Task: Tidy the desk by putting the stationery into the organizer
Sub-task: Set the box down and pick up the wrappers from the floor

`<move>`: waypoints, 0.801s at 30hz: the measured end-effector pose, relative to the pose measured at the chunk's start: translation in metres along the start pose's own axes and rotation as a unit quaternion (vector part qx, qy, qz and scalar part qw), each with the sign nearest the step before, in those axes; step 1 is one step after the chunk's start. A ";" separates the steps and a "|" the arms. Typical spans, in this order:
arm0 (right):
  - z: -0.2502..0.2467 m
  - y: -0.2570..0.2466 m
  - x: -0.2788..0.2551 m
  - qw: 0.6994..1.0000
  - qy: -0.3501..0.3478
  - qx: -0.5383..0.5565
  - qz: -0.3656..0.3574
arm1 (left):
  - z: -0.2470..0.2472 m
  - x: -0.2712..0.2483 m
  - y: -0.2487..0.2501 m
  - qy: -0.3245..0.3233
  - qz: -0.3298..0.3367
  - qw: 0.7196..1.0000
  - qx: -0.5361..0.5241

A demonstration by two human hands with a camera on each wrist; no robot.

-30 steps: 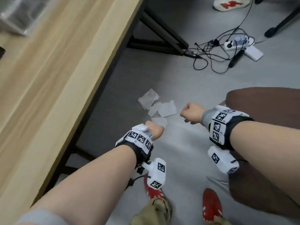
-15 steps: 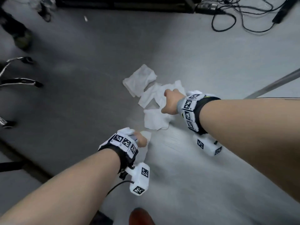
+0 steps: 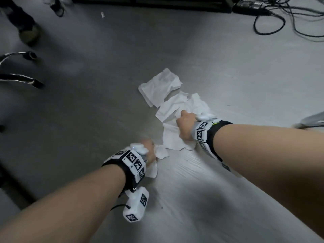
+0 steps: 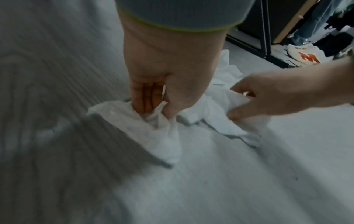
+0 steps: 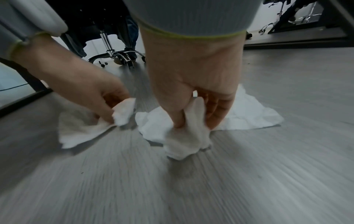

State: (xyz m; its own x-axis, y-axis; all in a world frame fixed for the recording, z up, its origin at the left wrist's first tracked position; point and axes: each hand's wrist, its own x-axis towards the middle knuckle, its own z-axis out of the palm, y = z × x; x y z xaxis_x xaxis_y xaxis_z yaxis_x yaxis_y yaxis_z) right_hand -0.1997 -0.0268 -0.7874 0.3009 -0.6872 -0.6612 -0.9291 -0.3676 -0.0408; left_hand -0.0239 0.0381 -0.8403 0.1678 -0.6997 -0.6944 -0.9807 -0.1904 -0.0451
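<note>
Several white paper tissues (image 3: 161, 88) lie crumpled on the grey floor. My left hand (image 3: 149, 151) pinches one small tissue (image 4: 162, 133) between thumb and fingers, low over the floor. My right hand (image 3: 185, 127) grips another bunched tissue (image 5: 184, 141), just right of the left hand. Both hands also show in the wrist views: left hand (image 4: 153, 109), right hand (image 5: 191, 122). No desk, stationery or organizer is in view.
Black cables (image 3: 280, 20) trail across the floor at the top right. A chair's chrome base (image 5: 114, 56) and dark wheeled legs (image 3: 19, 81) stand at the left. A desk frame bar (image 3: 140, 2) runs along the top. A white shoe (image 4: 304, 54) sits farther off.
I have bent from beside the desk down to the floor. Both hands, clenched and holding nothing a second ago, have dropped onto the tissues and taken hold of them.
</note>
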 end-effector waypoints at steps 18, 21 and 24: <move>0.021 0.034 0.027 0.995 -0.033 0.048 -0.082 | -0.108 0.096 0.082 0.096 0.128 0.985 0.071; 0.023 0.034 0.030 0.994 -0.021 0.066 -0.087 | -0.105 0.093 0.083 0.126 0.126 0.981 0.078; 0.025 0.034 0.030 0.993 -0.028 0.076 -0.082 | -0.103 0.088 0.081 0.105 0.114 0.985 0.076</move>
State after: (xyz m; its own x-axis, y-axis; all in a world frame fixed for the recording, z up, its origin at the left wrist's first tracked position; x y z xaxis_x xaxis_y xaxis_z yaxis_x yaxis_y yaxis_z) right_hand -0.2277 -0.0437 -0.8274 0.4422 -0.5886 -0.6767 -0.8917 -0.3697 -0.2612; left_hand -0.0785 -0.1096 -0.8314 -0.0572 -0.8424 -0.5358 -0.9964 0.0819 -0.0224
